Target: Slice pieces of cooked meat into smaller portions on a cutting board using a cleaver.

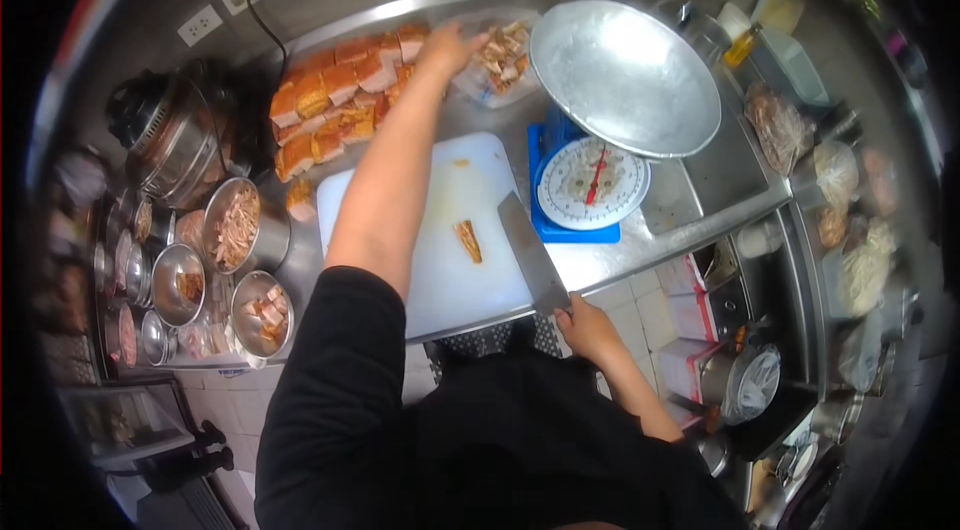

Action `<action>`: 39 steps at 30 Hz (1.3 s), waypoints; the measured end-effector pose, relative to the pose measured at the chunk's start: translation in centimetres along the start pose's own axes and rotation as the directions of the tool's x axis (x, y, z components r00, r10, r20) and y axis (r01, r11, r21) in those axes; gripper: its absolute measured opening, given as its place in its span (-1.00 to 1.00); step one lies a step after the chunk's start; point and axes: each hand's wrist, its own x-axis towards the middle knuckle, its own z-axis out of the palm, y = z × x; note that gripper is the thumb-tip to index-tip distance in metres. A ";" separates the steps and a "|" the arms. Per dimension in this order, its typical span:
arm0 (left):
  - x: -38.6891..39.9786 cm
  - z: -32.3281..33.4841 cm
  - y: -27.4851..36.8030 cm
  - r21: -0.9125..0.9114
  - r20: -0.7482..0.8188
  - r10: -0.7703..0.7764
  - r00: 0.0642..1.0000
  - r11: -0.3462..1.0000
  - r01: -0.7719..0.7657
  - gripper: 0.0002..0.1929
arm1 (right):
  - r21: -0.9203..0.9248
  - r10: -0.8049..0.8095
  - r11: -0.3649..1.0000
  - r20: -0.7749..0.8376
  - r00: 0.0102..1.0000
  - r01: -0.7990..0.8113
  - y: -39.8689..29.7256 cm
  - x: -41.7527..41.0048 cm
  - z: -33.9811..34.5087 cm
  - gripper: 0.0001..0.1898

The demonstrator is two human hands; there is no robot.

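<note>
My right hand grips the handle of a cleaver, whose broad blade rests along the right edge of a white cutting board. A browned strip of meat lies mid-board, with a smaller scrap farther back. Stretched across the board, my left arm ends with my left hand at the right end of rows of crispy-skinned pork blocks. Its thumb is spread from the fingers, and nothing shows in it. Just right of it sits a clear plastic bag with chopped meat pieces.
A blue dial scale with a wide metal pan stands right of the board. At left are steel bowls, a pot of shredded meat and a glass-bowled appliance. A power cord hangs from a wall outlet.
</note>
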 end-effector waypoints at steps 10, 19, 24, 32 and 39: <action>-26.3 1.7 -6.8 0.036 0.514 0.463 0.722 0.829 -0.558 -0.69 | 0.286 0.055 0.954 0.115 0.992 -0.086 -0.1 1.1 -2.5 -0.63; -35.3 0.6 -6.6 -0.047 0.171 0.162 0.972 0.987 -0.156 -0.84 | 0.646 -0.027 0.742 0.295 0.955 -0.179 0.6 -0.6 -3.5 -0.75; -36.0 2.1 -7.0 -0.093 0.056 0.103 0.993 0.991 -0.098 -0.89 | 0.631 -0.062 0.732 0.435 0.898 -0.255 -0.2 -1.0 -4.5 -0.77; -35.5 2.5 -7.5 -0.161 0.056 0.098 0.994 0.983 -0.088 -0.89 | 0.495 -0.006 0.801 0.570 0.821 -0.338 0.1 -0.6 -4.8 -0.74; -35.6 2.8 -7.8 -0.143 0.064 0.143 0.988 0.981 -0.133 -0.86 | 0.555 -0.046 0.743 0.601 0.798 -0.375 -0.1 2.5 -3.1 -0.76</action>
